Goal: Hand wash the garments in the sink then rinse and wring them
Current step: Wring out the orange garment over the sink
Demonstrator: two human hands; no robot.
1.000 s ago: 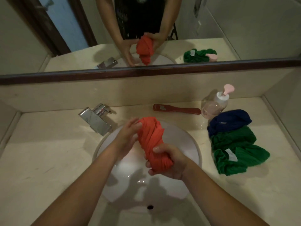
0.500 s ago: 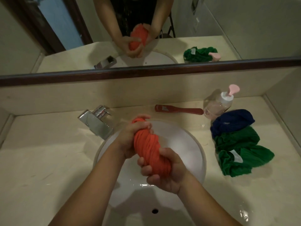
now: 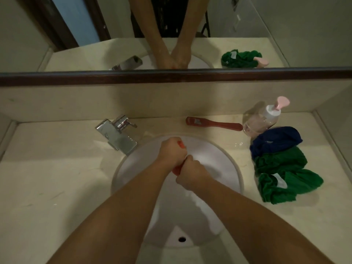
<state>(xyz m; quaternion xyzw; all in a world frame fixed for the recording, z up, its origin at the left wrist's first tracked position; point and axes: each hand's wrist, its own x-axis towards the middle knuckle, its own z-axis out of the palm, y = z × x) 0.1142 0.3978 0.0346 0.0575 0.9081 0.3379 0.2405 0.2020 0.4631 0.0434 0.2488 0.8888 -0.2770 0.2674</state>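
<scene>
Orange garment (image 3: 180, 144), twisted into a tight rope, is held above the bowl of the sink (image 3: 238, 168). The left hand (image 3: 172, 153) has its fingers clenched round the far end. The right hand (image 3: 190, 174) has its fingers clenched round the near end. The two fists touch, and only slivers of cloth show between and beyond them. The sink is round, white and glossy, with a small dark hole low in its near wall. A squared chrome faucet (image 3: 116, 134) stands at the far-left rim. On the pale stone table (image 3: 47, 178), right of the bowl, lies a crumpled blue garment (image 3: 276, 140). Touching it on the near side is a rumpled green garment (image 3: 282, 174) with a white label. Behind them are a clear soap bottle (image 3: 261, 121) with a pink pump and a flat red brush (image 3: 213, 124).
</scene>
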